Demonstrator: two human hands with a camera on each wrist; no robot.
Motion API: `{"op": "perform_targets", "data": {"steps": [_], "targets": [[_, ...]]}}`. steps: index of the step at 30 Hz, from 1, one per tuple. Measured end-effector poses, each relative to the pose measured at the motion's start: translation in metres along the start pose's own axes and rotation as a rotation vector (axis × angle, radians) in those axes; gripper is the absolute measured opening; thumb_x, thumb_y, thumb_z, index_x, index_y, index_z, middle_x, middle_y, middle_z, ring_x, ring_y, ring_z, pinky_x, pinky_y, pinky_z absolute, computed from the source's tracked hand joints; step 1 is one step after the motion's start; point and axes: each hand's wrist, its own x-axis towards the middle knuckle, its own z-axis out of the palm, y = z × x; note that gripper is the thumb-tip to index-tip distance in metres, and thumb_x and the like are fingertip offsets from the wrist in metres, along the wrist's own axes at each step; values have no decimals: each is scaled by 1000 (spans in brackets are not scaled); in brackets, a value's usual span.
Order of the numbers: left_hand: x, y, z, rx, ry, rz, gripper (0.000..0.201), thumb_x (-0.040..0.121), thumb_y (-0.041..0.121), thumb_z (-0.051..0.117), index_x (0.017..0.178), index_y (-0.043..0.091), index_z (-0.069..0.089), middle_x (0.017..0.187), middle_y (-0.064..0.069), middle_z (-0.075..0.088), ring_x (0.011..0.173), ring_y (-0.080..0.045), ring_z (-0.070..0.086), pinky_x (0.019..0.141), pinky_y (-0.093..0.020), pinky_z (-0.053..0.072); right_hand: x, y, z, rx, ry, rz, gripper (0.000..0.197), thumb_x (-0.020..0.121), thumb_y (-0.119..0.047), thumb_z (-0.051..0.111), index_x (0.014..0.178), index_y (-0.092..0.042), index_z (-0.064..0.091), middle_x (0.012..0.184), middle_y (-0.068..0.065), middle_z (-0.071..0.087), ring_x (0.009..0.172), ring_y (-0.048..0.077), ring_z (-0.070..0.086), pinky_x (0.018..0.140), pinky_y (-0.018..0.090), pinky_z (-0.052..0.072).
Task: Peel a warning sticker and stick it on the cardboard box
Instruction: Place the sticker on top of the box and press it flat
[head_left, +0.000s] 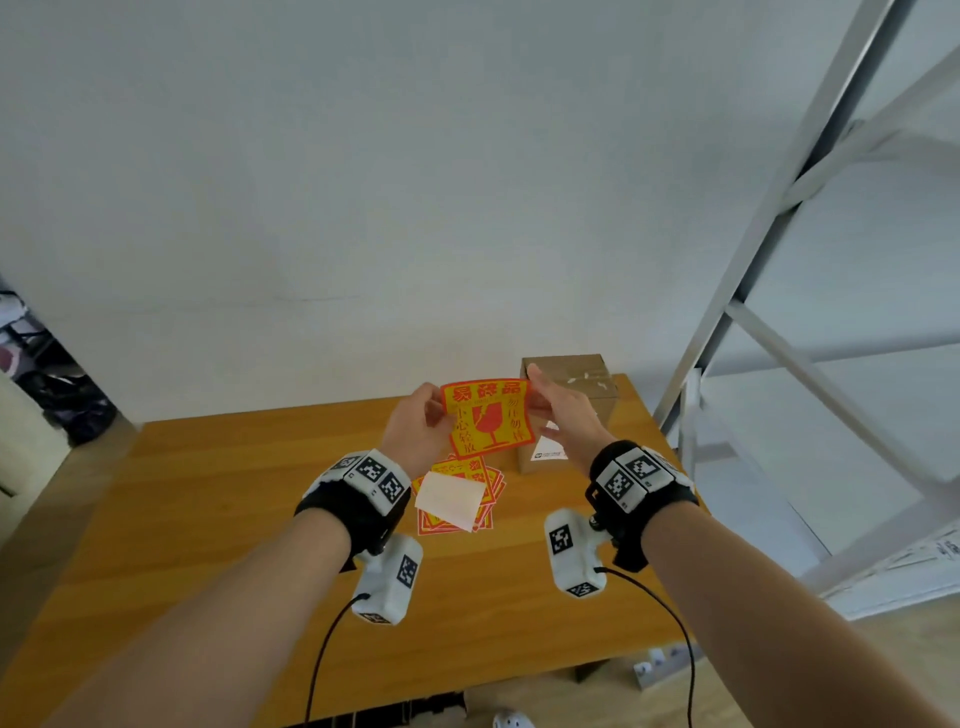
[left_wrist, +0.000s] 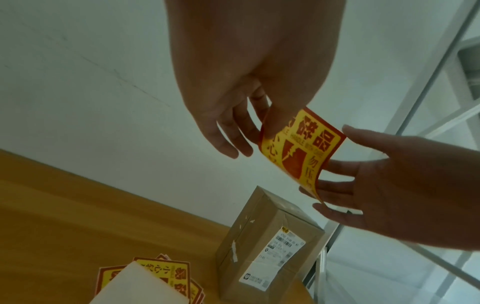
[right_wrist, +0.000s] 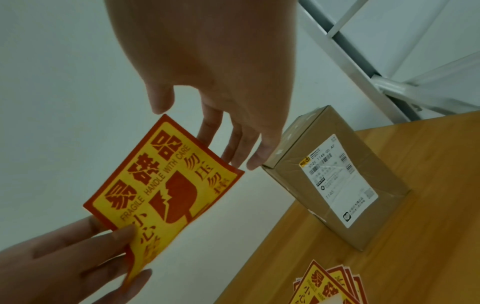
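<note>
Two hands pinch the peeled warning sticker (head_left: 488, 418) by opposite edges — slack could fold adhesive onto itself before reaching the cardboard box (head_left: 587, 387) at one o'clock.

One held sticker (head_left: 488, 415), one cardboard box (head_left: 582, 374), two hands (head_left: 415, 431).

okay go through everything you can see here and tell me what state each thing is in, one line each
warning sticker: off its backing, held in the air between both hands, slightly curled.
left hand: pinches the sticker's left edge.
right hand: holds the sticker's right edge.
cardboard box: closed, taped, shipping label on top, no warning sticker visible on it.
backing paper: loose, lying on the sticker pile.
sticker pile: fanned out on the table.
</note>
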Motion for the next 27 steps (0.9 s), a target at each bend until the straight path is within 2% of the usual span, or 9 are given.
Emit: {"op": "perform_targets", "data": {"steps": [2, 6, 10, 12, 15, 18, 22, 25, 27], "targets": [[3, 3, 0, -49, -8, -11, 8, 90, 9, 57, 95, 12, 52, 96, -9, 65, 89, -24, 63, 66, -23, 52, -4, -2, -5, 29, -4, -42, 43, 90, -40, 56, 109, -3, 66, 108, 11, 71, 99, 22, 66, 89, 32, 49], [11, 8, 6, -80, -11, -28, 13, 87, 7, 62, 94, 13, 54, 102, -16, 68, 94, -30, 66, 84, -42, 56, -3, 3, -18, -70, 89, -104, 33, 85, -16, 66, 114, -1, 61, 107, 15, 69, 91, 23, 68, 80, 31, 56], [19, 16, 16, -63, -57, -9, 17, 86, 9, 64, 101, 9, 57, 103, -12, 69, 93, -26, 66, 85, -40, 56, 1, 6, -31, -89, 129, -106, 28, 83, -6, 67, 110, 0, 63, 93, 7, 68, 83, 20, 66, 75, 26, 56], [25, 23, 21, -92, -66, -33, 23, 85, 8, 65, 106, 8, 57, 99, -10, 69, 90, -24, 66, 85, -37, 55, 3, 5, -39, -76, 156, -116, 20, 82, -4, 68, 102, 0, 65, 87, 5, 67, 79, 17, 64, 71, 22, 55], [38, 32, 28, -153, -41, -72, 26, 84, 10, 67, 106, 13, 54, 91, -7, 70, 85, -19, 66, 83, -32, 51, 14, 2, -52, -44, 183, -112, 7, 82, -4, 68, 87, -7, 65, 87, 7, 68, 83, 22, 66, 79, 32, 57], [54, 41, 36, -110, 20, -71, 9, 82, 15, 70, 85, 16, 62, 87, -7, 70, 83, -19, 66, 81, -33, 52, 32, -1, -66, -45, 193, -105, 5, 83, -11, 68, 87, -8, 65, 90, 12, 70, 83, 25, 69, 82, 35, 57], [79, 50, 51, -113, 50, -119, 18, 81, 17, 71, 67, 22, 62, 82, -8, 68, 80, -21, 64, 87, -40, 55, 53, -6, -82, -44, 163, -99, 8, 87, -15, 64, 85, -7, 64, 86, 9, 70, 77, 20, 68, 71, 26, 57], [98, 57, 66, -111, 29, -167, 7, 82, 18, 70, 79, 11, 69, 83, -7, 66, 81, -20, 60, 90, -41, 54, 73, -7, -97, -61, 136, -45, 10, 89, -14, 61, 88, -4, 63, 80, 5, 68, 72, 15, 67, 64, 22, 55], [109, 58, 76, -91, 19, -201, 15, 82, 18, 70, 89, 5, 72, 80, -4, 64, 81, -19, 59, 90, -39, 54, 88, -6, -108, -82, 113, -8, 10, 89, -14, 62, 81, -8, 62, 78, 5, 68, 70, 15, 66, 65, 24, 56]]}}
